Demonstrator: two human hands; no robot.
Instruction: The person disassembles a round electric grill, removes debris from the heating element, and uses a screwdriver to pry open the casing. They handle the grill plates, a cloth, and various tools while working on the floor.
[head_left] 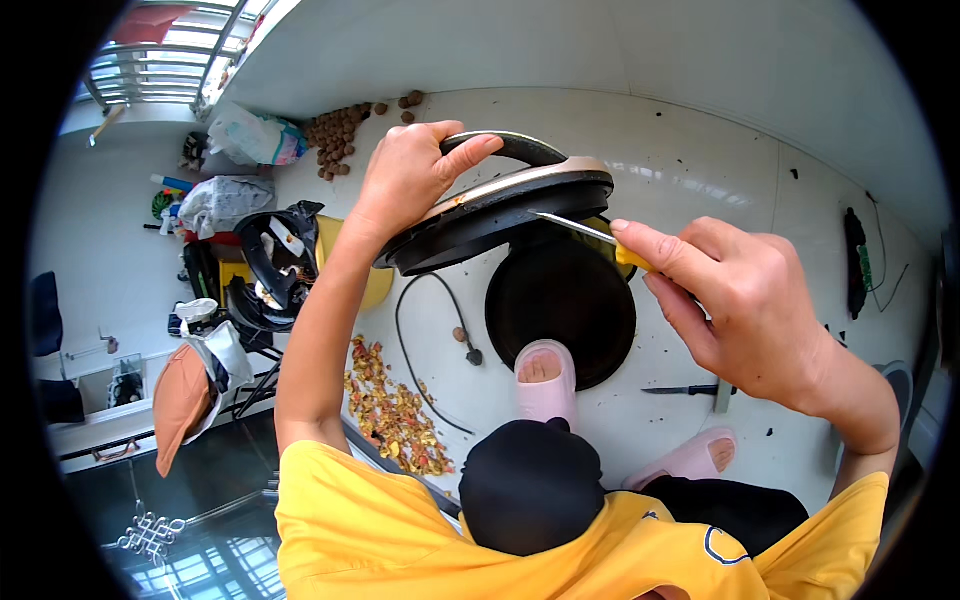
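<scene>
We hold lid (510, 205) of black cooker (562, 310) tilted up, left hand (410, 170) closed round lid's rim and handle (505, 147). Right hand (745, 300) wrapped tight on yellow-handled screwdriver (590, 236), tip under lid's edge. Cooker sits on white floor (700, 160), just beyond our pink slippers (548, 378). We judge: keep lid steady, keep shaft straight on screw, press before turning so tip won't slip. Mind cord (425, 340) lying beside cooker, knife (685, 390) near right foot.

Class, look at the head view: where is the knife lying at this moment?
The knife lies flat on the white floor toward the person's right, below the right hand, between the round black pan and a pink slipper.
</scene>
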